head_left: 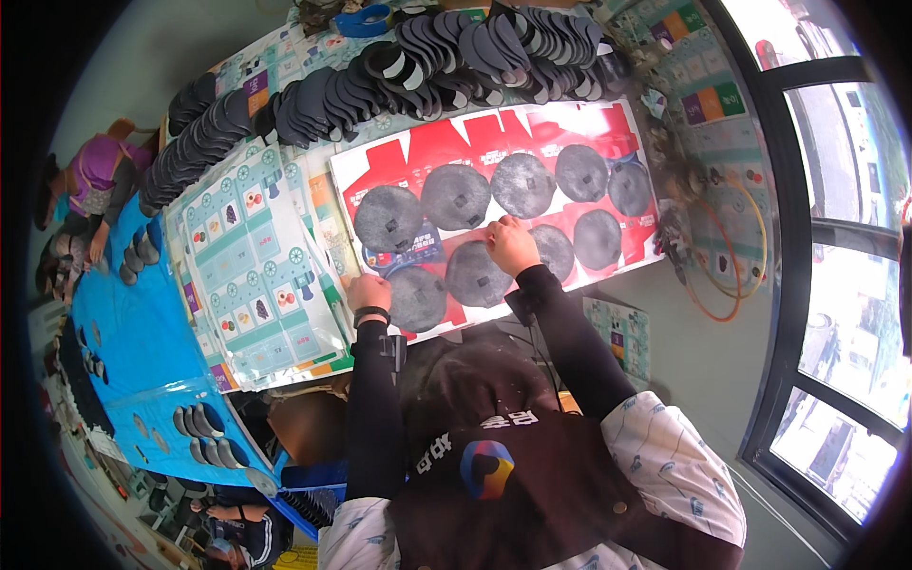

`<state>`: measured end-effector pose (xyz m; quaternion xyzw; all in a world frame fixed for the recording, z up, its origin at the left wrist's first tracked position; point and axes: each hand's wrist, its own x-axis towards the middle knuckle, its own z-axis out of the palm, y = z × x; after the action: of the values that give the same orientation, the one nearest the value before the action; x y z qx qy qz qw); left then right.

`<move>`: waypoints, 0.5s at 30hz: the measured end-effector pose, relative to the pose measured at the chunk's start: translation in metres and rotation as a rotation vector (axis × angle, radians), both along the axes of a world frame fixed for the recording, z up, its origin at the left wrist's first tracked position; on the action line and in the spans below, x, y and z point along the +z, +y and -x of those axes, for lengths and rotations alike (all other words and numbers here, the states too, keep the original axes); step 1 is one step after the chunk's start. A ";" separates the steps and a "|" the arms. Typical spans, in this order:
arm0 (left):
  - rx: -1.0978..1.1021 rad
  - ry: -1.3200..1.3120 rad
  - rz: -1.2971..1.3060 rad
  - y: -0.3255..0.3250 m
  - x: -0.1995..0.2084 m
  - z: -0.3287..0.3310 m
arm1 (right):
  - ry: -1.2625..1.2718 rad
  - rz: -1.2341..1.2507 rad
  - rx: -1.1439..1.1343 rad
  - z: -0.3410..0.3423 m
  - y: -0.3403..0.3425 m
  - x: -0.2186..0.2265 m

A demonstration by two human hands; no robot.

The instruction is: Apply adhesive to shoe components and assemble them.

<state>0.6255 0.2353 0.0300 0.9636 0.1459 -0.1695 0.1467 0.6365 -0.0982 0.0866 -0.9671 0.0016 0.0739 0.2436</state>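
Note:
Several round, dark grey discs, each with a small darker square mark, lie in two rows on a red and white printed sheet (437, 147). My left hand (369, 293) is closed at the sheet's left edge, beside the near-left disc (418, 302). Curled into a pinch, my right hand (513, 245) is over the near row, between a middle disc (475, 275) and the disc (553, 255) to its right. What either hand holds, if anything, is hidden by the fingers. Another disc (456, 198) lies in the far row.
Overlapping stacks of dark curved pieces (323, 103) line the table's far side. Printed pale green sheets (252, 256) are stacked at left, beside a blue-covered table (142, 313) with curved pieces on it. A co-worker (100, 176) is at the far left. A window (836, 237) stands at right.

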 end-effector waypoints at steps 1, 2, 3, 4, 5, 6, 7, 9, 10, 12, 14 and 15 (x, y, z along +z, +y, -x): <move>0.000 0.053 -0.012 -0.001 0.001 -0.002 | 0.012 0.040 0.028 -0.003 0.001 -0.005; 0.000 0.105 -0.024 -0.002 0.002 -0.003 | 0.013 0.080 0.058 -0.005 0.002 -0.010; 0.003 0.106 -0.026 -0.003 0.002 -0.003 | 0.023 0.077 0.058 -0.008 0.003 -0.015; -0.027 0.090 -0.086 -0.004 0.002 -0.003 | 0.042 0.089 0.092 -0.010 0.003 -0.020; -0.056 0.075 -0.145 -0.005 0.002 -0.003 | 0.061 0.102 0.125 -0.011 0.003 -0.024; -0.054 0.077 -0.147 -0.006 0.002 -0.003 | 0.063 0.100 0.128 -0.011 0.002 -0.027; -0.087 0.041 -0.182 -0.007 0.001 -0.003 | 0.087 0.117 0.116 -0.011 0.002 -0.030; -0.116 0.006 -0.222 -0.009 0.001 -0.003 | 0.110 0.129 0.109 -0.013 0.001 -0.034; -0.142 -0.026 -0.237 -0.011 0.002 -0.002 | 0.132 0.134 0.140 -0.016 0.000 -0.035; -0.163 -0.055 -0.265 -0.011 0.007 0.001 | 0.153 0.126 0.178 -0.018 -0.001 -0.037; -0.164 0.017 0.011 -0.008 0.016 0.005 | 0.161 0.144 0.240 -0.019 -0.002 -0.039; -0.119 -0.029 0.126 -0.006 0.021 0.009 | 0.149 0.136 0.226 -0.018 -0.003 -0.040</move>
<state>0.6164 0.2294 0.0511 0.9617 0.0754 -0.1729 0.1987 0.6548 -0.1009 0.0465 -0.9673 -0.0841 0.1719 0.1667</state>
